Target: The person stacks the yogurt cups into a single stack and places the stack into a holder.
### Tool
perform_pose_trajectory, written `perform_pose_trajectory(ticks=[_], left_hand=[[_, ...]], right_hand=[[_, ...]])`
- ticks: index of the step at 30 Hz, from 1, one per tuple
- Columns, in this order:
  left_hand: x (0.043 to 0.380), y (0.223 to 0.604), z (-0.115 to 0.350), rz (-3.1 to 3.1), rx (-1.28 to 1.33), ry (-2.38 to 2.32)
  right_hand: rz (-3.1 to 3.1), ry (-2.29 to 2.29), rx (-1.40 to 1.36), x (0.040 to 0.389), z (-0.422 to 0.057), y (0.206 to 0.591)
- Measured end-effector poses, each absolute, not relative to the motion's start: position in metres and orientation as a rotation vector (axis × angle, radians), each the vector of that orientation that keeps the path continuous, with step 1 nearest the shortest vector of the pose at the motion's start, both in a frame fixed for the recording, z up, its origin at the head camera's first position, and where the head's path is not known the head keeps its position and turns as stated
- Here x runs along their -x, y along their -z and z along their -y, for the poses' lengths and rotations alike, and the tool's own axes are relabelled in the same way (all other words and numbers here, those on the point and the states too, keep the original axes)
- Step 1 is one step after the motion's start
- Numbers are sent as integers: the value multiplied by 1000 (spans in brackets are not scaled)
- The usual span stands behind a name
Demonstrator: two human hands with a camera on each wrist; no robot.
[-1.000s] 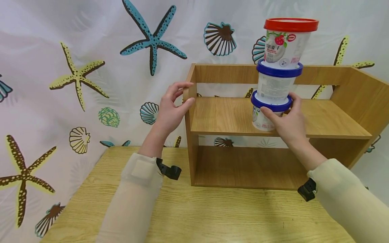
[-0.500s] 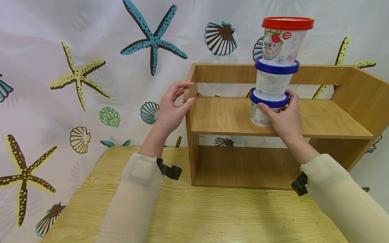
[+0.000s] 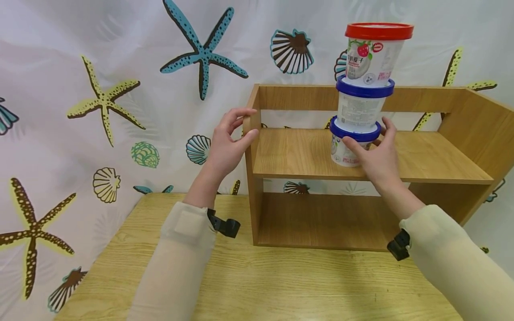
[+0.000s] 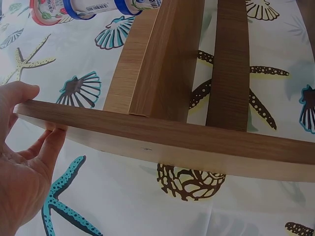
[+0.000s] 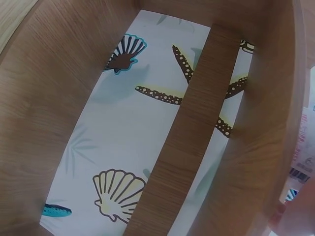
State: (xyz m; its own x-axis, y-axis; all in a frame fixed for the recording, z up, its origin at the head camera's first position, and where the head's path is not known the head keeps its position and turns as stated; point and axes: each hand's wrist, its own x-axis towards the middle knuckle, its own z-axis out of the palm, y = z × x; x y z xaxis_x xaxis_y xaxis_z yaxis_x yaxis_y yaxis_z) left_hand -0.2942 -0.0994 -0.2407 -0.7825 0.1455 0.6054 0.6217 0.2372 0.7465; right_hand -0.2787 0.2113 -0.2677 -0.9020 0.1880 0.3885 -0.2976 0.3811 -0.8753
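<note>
Three paper ice-cream tubs stand stacked on the upper board of a wooden shelf [image 3: 297,154]. On top is a strawberry tub [image 3: 373,60] with a red lid. Below it come a middle tub [image 3: 359,109] and a bottom tub [image 3: 345,154], both with blue lids. My right hand [image 3: 381,158] holds the bottom tub, thumb in front and fingers around its right side. At the shelf's left side panel [image 4: 162,130], my left hand [image 3: 226,145] pinches the upper front edge between thumb and fingers. Only a blurred bit of the right hand [image 5: 298,214] shows in the right wrist view.
The shelf rests on a wooden table [image 3: 281,285]. Its lower compartment [image 3: 317,218] lies under the tubs, and its right side panel [image 3: 478,129] rises beyond my right hand. A printed curtain [image 3: 132,49] with starfish and shells hangs behind.
The stack has shifted slightly left and back on the upper board, with my right hand following it. Most of this came before the last half second. My left hand has stayed on the side panel.
</note>
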Motion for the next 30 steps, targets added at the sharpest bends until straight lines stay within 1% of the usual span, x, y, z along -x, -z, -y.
perform_pose_trajectory(ticks=[6,15,24,30], left_hand=[[295,241,99,2109,702,1569],[298,240,96,2154,689,1476],[298,246,98,2155,753,1280],[286,261,110,2193,819,1210]], right_hand=[[2224,-1515,-104,269,-219,264],[2237,-1427,-180,243,-227,263],[2241,-1391,-252,220,-231,273],[2273,-1365,-263,208,-236,283]])
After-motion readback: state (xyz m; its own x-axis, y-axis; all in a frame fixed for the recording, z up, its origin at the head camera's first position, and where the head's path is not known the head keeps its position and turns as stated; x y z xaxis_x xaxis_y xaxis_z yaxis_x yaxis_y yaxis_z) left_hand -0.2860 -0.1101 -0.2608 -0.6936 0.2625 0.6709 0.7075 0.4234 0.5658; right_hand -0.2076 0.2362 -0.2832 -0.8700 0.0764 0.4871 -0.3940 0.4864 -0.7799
